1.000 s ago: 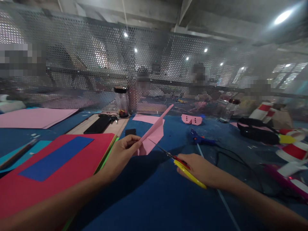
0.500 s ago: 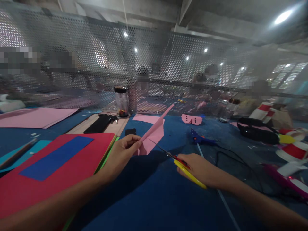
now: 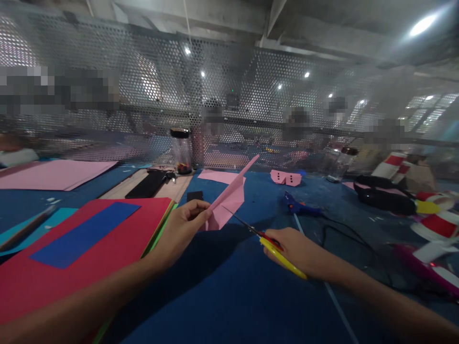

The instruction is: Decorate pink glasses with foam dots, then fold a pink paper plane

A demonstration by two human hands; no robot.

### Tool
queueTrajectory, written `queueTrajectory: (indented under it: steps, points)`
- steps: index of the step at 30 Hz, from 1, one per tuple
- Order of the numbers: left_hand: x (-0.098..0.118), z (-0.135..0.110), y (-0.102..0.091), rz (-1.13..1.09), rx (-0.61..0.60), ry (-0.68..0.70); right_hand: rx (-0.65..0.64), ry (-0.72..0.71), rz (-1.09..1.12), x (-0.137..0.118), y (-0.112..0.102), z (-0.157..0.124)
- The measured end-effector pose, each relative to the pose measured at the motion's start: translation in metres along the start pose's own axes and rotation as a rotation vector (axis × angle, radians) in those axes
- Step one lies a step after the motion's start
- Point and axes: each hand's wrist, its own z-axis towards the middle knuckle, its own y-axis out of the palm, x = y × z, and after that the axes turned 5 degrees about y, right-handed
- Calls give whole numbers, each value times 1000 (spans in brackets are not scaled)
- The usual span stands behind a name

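A folded piece of pink paper [image 3: 229, 203] is pinched by its near left edge in my left hand [image 3: 186, 222], above the blue table [image 3: 222, 291]. My right hand [image 3: 297, 251] is closed round the handles of scissors [image 3: 281, 258] with yellow and red grips. The scissors' blades point up and left and reach the lower right part of the pink paper, at a slit or crease in it. Whether the blade tips are fully closed, I cannot tell.
Red sheets [image 3: 118, 239] with a blue strip [image 3: 86, 234] on top lie left. A blue glue gun [image 3: 301, 206] with its cord is to the right. Behind stand a jar [image 3: 182, 153], a phone [image 3: 147, 185] and a perforated metal screen [image 3: 244, 86]. A pink cutout [image 3: 286, 178] lies farther back.
My hands, the pink paper and the scissors stay almost in the same place. Only people behind the screen have shifted slightly.
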Motion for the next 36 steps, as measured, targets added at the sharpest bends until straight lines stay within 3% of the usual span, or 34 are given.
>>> queueTrajectory:
  steps: [36]
  points:
    - [3, 0, 0, 11, 11, 1, -32, 88, 1, -5, 0, 3]
